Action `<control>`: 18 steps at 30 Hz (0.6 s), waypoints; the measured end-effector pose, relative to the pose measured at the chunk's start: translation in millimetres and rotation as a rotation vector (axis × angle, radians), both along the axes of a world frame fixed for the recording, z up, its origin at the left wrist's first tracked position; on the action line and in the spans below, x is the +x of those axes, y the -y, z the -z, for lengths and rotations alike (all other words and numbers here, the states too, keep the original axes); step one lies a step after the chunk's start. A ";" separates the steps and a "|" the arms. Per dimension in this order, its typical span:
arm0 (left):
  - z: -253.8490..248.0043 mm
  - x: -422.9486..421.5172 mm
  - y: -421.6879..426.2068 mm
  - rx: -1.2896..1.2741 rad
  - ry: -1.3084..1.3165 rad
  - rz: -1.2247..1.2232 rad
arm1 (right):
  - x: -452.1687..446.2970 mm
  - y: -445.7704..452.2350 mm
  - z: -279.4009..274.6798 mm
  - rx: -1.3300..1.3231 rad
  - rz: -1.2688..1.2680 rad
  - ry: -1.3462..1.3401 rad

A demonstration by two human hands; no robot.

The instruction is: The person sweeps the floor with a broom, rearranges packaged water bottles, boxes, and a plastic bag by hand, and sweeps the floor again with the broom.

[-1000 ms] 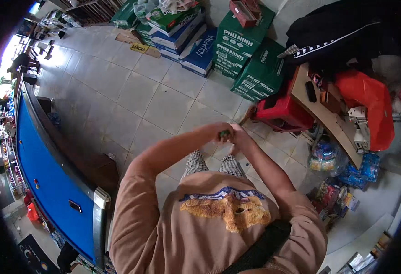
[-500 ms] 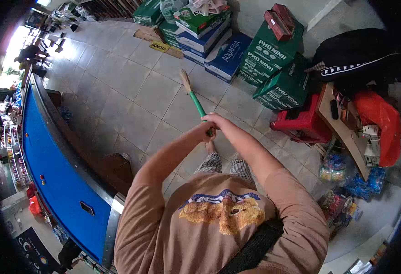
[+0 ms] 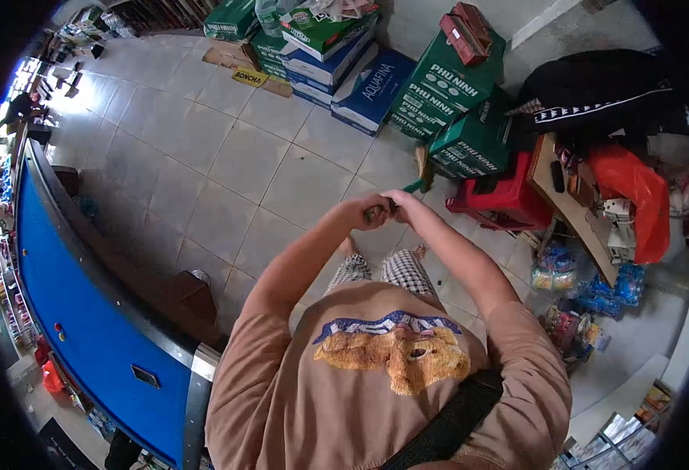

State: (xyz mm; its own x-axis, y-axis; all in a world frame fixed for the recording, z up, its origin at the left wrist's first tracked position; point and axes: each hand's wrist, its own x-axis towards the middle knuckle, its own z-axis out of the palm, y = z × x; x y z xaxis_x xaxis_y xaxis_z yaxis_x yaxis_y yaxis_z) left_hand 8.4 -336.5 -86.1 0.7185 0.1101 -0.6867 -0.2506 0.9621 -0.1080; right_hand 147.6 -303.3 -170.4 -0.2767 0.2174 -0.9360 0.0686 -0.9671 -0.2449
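A broom with a green handle and straw bristles is held in front of my body, its head pointing right toward the stacked green cartons. My left hand is curled around the dark end of the handle. Just beside it, my right hand grips the green part nearer the bristles. Much of the handle is covered by my fingers, and the bristles show only in part by the lowest carton.
Green PHU NINH cartons and a blue AQUAFINA carton stand ahead. A red crate and a wooden board are at right. The blue pool table, bearing a phone, lies left. Tiled floor stretches between.
The broom head has swept from the floor ahead across to the right, beside the green cartons. Both hands have shifted right with the handle, and the view has turned slightly.
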 end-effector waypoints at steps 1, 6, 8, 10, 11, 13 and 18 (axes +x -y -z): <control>-3.8 -9.5 10.3 -0.009 0.000 -0.008 | -7.2 8.7 -9.7 0.016 0.002 -0.038; -34.6 -51.2 71.7 -0.063 -0.006 -0.345 | -70.8 39.0 -63.5 -0.118 -0.076 -0.042; -65.3 -56.5 85.6 -0.051 -0.087 -0.494 | -93.3 52.7 -47.1 -0.080 -0.090 -0.057; -58.0 -55.6 84.4 -0.078 -0.223 -0.534 | -108.1 54.7 -52.9 -0.035 -0.144 -0.077; -47.4 -53.3 80.0 -0.068 -0.290 -0.529 | -115.9 51.7 -50.2 -0.006 -0.218 -0.086; -36.5 -46.5 65.2 -0.029 -0.395 -0.535 | -114.0 32.3 -56.9 0.007 -0.445 -0.061; -16.2 -18.5 6.4 0.292 -0.623 -0.391 | -92.0 -21.5 -17.4 0.045 -0.486 -0.199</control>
State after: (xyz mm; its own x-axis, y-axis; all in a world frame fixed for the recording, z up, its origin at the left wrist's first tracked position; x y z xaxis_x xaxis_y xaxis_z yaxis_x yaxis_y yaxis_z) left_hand -10.2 -342.8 -69.8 0.0829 0.5129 -0.8544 -0.5080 0.7594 0.4065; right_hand 55.6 -281.8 -153.1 -0.5275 0.0587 -0.8475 0.4546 -0.8233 -0.3399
